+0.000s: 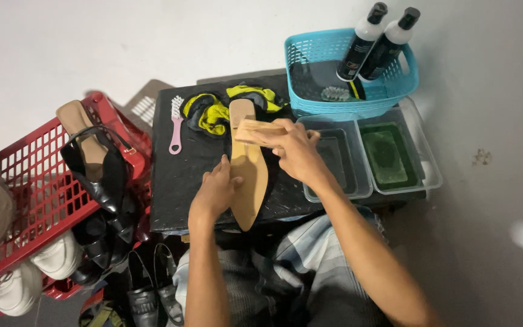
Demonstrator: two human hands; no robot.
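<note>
Item 1, nearest: I am steadying a tan pointed shoe sole (249, 181) on the black table (177, 175), my left hand (216, 192) clasped on its left edge.

Item 2: my right hand (295, 151) is gripping a wooden brush (260, 132) laid across the sole's far half. In my judgement, short even strokes with the left hand pressing firmly are keeping the sole from sliding.

Item 3, left: a red crate (25, 181) is holding black heeled shoes (95, 175) and white sneakers (13, 284).

Item 4, right: two clear trays, the left one (337, 158) looking empty, the right one (394, 154) carrying a green pad.

Item 5, farther: a pink brush (176, 124) and yellow-black cloth (213, 112).

Item 6, farthest: a blue basket (310, 66) is containing two dark bottles (375, 42) and a small brush (336, 94).
</note>
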